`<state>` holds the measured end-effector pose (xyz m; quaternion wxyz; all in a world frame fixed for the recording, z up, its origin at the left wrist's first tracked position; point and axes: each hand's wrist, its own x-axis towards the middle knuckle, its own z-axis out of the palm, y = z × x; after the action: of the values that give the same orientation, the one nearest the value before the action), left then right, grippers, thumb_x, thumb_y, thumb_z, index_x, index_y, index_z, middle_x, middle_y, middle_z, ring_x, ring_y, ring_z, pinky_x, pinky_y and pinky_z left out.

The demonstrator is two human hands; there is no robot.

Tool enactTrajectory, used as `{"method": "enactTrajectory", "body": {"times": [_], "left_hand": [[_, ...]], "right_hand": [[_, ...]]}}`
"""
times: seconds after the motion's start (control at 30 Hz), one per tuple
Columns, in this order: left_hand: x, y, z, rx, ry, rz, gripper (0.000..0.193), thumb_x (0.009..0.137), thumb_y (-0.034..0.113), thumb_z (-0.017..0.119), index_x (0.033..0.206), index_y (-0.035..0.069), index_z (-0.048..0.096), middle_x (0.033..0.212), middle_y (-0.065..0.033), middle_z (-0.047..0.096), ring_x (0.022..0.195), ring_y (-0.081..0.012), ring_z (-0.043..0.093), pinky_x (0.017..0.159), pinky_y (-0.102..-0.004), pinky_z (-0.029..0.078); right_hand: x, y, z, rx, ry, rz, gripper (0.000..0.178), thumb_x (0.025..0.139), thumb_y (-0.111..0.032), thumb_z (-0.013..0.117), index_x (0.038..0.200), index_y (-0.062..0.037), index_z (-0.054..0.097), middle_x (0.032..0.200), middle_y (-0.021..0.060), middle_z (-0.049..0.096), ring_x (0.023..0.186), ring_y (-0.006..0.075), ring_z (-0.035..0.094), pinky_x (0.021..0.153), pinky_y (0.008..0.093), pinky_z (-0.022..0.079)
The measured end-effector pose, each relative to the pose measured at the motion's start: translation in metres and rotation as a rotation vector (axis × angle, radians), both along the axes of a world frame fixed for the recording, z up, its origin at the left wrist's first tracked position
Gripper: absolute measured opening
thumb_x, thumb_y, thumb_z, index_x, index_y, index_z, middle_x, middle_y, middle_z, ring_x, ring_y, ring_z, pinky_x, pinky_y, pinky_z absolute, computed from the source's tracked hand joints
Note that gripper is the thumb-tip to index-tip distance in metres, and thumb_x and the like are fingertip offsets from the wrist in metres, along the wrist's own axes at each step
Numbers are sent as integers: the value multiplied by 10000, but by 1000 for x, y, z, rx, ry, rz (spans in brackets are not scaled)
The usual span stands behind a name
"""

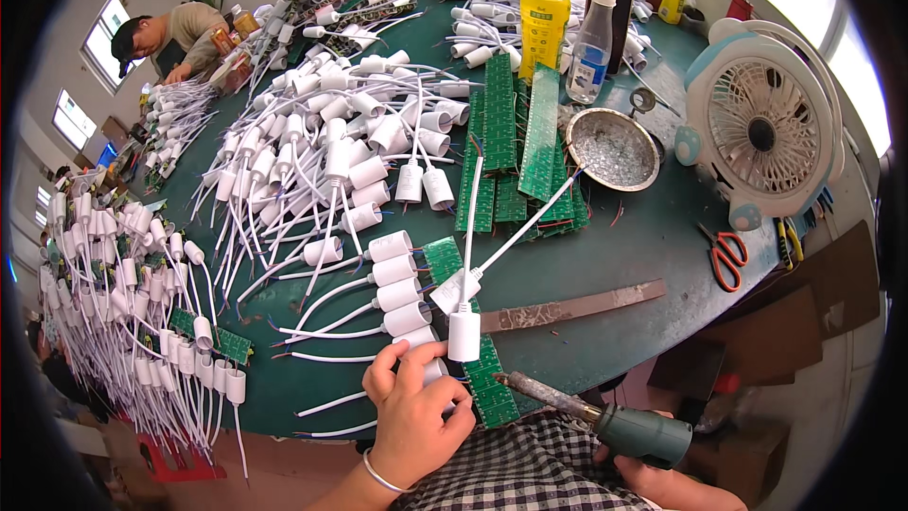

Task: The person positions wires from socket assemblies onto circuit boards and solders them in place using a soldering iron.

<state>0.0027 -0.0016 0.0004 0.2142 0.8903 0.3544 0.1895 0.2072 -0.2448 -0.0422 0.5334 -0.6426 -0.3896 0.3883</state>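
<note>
My left hand (416, 412), a white band at its wrist, has its fingers bent around a white lamp socket (434, 371) at the near end of a row. My right hand (653, 481) is closed round the green handle of a soldering iron (641, 433), whose brown, crusted tip points left at the edge of a green circuit board strip (494, 390). Several white sockets (395, 294) with white cables lie along this strip, thin wires reaching onto it. Two more sockets with cables lie across the strip, one of them (464, 335) just above my left fingertips.
A large heap of white sockets (336, 132) covers the left middle; another bundle (142, 293) hangs over the left edge. Stacked green boards (501, 132), a metal bowl (613, 149), two bottles (544, 24), a fan (761, 123) and red-handled scissors (727, 260) stand or lie farther off. Another person (189, 33) sits far left.
</note>
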Motion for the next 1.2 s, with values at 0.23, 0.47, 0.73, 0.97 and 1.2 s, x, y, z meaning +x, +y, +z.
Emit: {"method": "enactTrajectory", "body": {"times": [0.23,0.47,0.73,0.97,1.2], "left_hand": [[-3,-2,9,10,62,-11,74,682,154,731,717,149,666,1238,-65,522,1237,-390,325,1030,-503,229],[-12,84,55,136,-243,-45,161,784,99,674,931,63,622,1030,-107,649,968,-312,594,888,-423,435],[35,252,16,407,-254,491,539,786,370,757,1134,20,539,1056,-167,613,948,-317,604,835,-418,483],[31,208,55,405,-296,178,218,846,102,665,1038,25,599,1041,-157,628,965,-331,609,834,-374,479],[-15,35,79,552,-71,-236,284,707,87,698,967,136,593,1002,-72,567,733,-243,550,599,-363,382]], "right_hand": [[-6,-4,-17,20,47,6,304,870,-116,574,1142,19,583,916,113,674,758,203,645,696,335,530],[-5,2,-33,32,89,9,324,889,-112,574,1187,15,560,955,109,662,809,210,632,736,350,520],[-7,1,-12,24,99,-39,351,911,-107,574,1239,10,534,1000,105,648,869,217,618,782,369,508],[-9,-10,9,-34,140,-114,318,909,-69,569,1216,12,550,990,98,639,862,218,603,803,365,497],[-10,4,5,-4,156,-238,516,687,91,382,1160,56,585,988,136,654,744,210,649,689,342,546]]}}
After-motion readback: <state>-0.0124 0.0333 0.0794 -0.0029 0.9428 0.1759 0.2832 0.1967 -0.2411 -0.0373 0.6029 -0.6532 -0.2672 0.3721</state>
